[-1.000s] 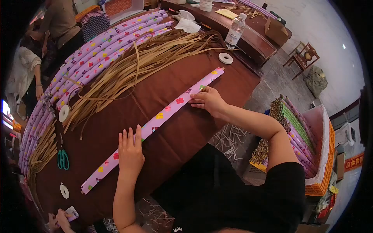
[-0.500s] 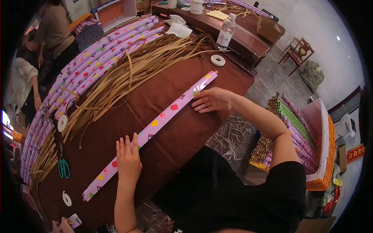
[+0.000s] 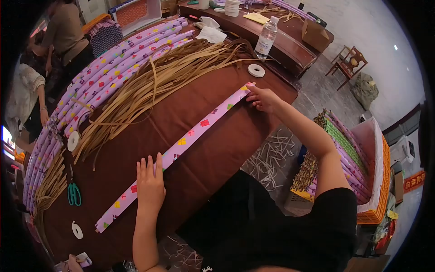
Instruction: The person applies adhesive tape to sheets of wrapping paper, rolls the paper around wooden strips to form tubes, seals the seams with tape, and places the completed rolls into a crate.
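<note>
A long lilac strip of patterned wrapping [image 3: 192, 136] lies diagonally on the brown tablecloth, printed with small red, yellow and green gift shapes. A bit of tan material pokes out at each end; what is inside is hidden. My left hand [image 3: 151, 183] rests flat on its nearer half, fingers stretched out. At the far end my right hand [image 3: 263, 99] has its thumb on the strip and its other fingers curled at the edge. Beyond the strip is a pile of tan flat strips [image 3: 131, 97], with several lilac wrapped rolls [image 3: 113, 68] behind it.
White tape rolls [image 3: 256, 70] and teal-handled scissors [image 3: 74, 194] lie on the tablecloth [image 3: 208, 167]. A water bottle [image 3: 266, 38] stands at the far edge. On the right, an orange basket [image 3: 385, 181] holds wrapped rolls. Paper scraps [image 3: 271, 156] litter the floor. Other people are at the left.
My right hand has slid along the strip to its far end, and its fingers have curled in there. My left hand stays in place on the strip.
</note>
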Demonstrator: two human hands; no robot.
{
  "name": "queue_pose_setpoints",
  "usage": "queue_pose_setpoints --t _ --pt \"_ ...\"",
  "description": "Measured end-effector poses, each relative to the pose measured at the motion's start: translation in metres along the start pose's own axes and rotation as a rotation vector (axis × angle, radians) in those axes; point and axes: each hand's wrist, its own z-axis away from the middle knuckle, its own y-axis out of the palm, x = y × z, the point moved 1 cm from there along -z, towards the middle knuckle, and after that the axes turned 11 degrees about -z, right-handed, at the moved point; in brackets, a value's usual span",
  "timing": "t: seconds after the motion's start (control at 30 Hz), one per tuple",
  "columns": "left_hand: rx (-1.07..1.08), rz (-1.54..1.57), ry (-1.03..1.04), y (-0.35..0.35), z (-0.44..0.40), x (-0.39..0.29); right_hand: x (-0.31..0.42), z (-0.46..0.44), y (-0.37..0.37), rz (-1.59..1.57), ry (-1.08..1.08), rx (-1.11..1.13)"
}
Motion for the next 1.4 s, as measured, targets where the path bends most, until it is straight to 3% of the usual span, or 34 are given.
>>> queue_pose_setpoints --t 0.4,0.57,1.03,1.4 --pt "0.039 0.112 -0.079 0.003 -0.005 0.005 0.033 -0.025 0.005 -0.006 -0.128 -0.004" --pt "0.065 0.124 -0.095 0.002 -0.007 0.007 0.027 -0.017 -0.007 0.248 -0.298 0.02" --pt "0.0 0.003 -0.041 0.009 -0.004 0.006 0.022 -0.016 -0.013 0.388 -0.219 -0.047" --pt "-0.006 0.177 -0.065 -0.002 -0.005 0.008 0.024 -0.017 -0.016 0.385 -0.139 -0.024"
